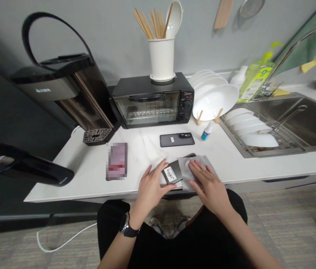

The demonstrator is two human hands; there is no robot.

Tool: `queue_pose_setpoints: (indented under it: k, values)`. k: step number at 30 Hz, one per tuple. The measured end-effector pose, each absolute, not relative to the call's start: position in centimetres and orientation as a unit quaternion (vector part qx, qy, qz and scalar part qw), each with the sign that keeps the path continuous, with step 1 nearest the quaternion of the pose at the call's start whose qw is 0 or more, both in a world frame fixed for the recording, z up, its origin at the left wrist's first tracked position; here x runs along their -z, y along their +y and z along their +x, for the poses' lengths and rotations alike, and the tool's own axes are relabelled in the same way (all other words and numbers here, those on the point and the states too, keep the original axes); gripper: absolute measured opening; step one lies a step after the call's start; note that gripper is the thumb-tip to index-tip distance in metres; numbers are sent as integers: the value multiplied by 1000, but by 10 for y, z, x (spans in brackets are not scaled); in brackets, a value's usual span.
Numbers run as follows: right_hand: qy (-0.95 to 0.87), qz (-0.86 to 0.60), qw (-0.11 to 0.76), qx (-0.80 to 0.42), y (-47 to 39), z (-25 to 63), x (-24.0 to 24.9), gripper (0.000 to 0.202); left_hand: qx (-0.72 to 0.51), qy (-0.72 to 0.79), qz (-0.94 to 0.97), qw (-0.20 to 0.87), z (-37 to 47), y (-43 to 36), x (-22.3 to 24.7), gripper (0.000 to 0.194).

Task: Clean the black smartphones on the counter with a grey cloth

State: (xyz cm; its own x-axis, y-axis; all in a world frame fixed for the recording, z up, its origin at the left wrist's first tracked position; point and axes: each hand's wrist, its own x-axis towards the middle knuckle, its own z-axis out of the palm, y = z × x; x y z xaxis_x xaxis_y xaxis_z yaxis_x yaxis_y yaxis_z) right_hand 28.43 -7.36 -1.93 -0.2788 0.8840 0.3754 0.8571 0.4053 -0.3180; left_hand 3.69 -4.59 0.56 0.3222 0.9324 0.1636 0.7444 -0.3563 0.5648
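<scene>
My left hand (151, 184) grips the left end of a dark flat piece with a white barcode label (171, 173), thumb along its near edge and fingers at its far edge. My right hand (208, 183) lies with fingers stretched out on a translucent whitish sheet or sleeve (185, 172), which covers the right part of the dark piece. A black rounded edge shows behind the sheet; what it belongs to is hidden. Beyond the hands, a dark phone-like slab with a camera bump (177, 139) rests on the counter, and a small white-capped bottle with a blue label (206, 132) stands nearby.
A pixelated purplish rectangle (117, 161) lies on the white counter (90, 179). Behind are a black drinks machine (87, 89), a toaster oven (150, 110) bearing a chopstick cup (162, 58), and racked plates (216, 101). Right is a sink (300, 123) holding dishes.
</scene>
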Motion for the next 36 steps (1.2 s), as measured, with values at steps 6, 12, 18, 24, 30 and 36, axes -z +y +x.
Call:
queue_pose_setpoints:
  k: [6, 12, 18, 24, 30, 36]
  values:
    - [-773, -573, 273, 3, -44, 257, 19, 70, -233, 532, 787, 207, 37, -46, -4, 88]
    - [-812, -512, 268, -83, -77, 186, 10, 78, -214, 515, 812, 173, 32, -46, 4, 88]
    - [-835, -484, 248, -82, -96, 243, 13, 64, -226, 515, 806, 184, 34, -48, -1, 94]
    - [-774, -578, 257, 22, -51, 297, 23, 72, -227, 517, 800, 205, 36, -47, -6, 92]
    - [-812, -528, 246, -25, -45, 226, 13, 82, -220, 510, 808, 195, 34, -47, -1, 90]
    - [-835, -488, 241, -82, -89, 197, 4, 71, -197, 508, 821, 172, 31, -47, 2, 98]
